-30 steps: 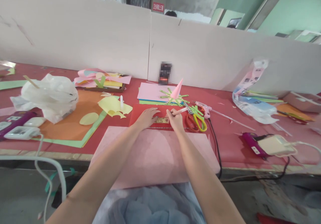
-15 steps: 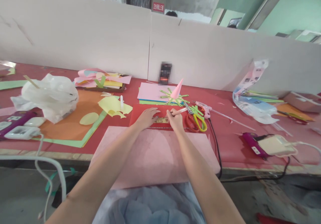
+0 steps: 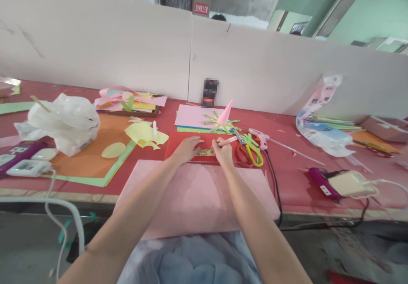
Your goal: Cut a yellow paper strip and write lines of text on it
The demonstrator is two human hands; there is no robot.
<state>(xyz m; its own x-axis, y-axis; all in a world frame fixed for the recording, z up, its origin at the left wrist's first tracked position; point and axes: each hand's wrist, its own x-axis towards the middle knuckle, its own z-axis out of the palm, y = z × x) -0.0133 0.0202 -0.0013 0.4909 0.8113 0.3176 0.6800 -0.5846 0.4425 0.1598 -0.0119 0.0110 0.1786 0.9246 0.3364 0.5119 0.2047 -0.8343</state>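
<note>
My right hand [image 3: 223,150] is closed round a slim pale pen [image 3: 230,140], its tip end low over a small yellowish paper slip [image 3: 204,152] with dark marks. My left hand [image 3: 188,149] lies flat with fingers stretched, at the slip's left side. Both rest on a red sheet [image 3: 174,142] behind a pink board [image 3: 194,199]. Just right of my right hand are scissors [image 3: 251,154] with red and yellow handles. Behind my hands a pink paper cone [image 3: 225,114] stands amid green paper strips [image 3: 219,127].
A pink glue gun [image 3: 260,139] with a black cord lies beyond the scissors. Yellow paper scraps [image 3: 145,134], an orange sheet [image 3: 86,158] and a crumpled white plastic bag [image 3: 65,120] are on the left. Power strips [image 3: 321,186] lie near the table edge.
</note>
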